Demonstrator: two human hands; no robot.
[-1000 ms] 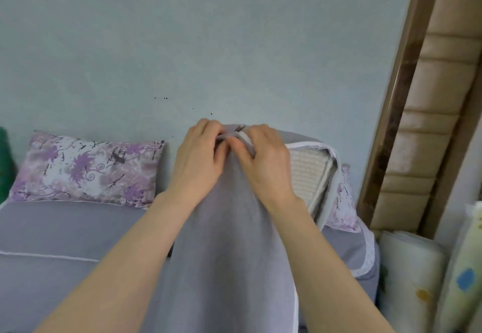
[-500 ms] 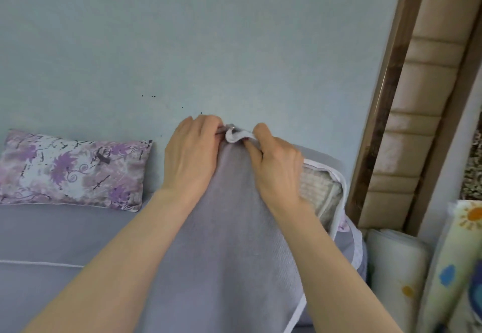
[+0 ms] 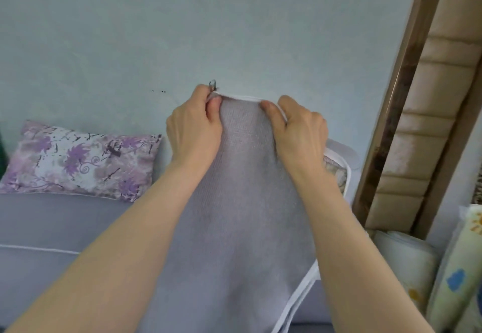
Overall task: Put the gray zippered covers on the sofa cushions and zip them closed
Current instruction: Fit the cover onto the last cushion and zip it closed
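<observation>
Only the person's two bare hands and forearms are in view. The left hand (image 3: 194,129) shows a smooth back with low knuckle ridges and faint tendon lines running toward the wrist. The right hand (image 3: 300,134) looks much the same, its knuckles a row of soft bumps. The left thumb (image 3: 215,103) and right thumb (image 3: 268,108) end in short, rounded nails. The left forearm (image 3: 130,241) is bare from the wrist to the near left edge, and the right forearm (image 3: 339,241) is bare to the near right edge. Both are slim at the wrist and broader nearer the camera.
</observation>
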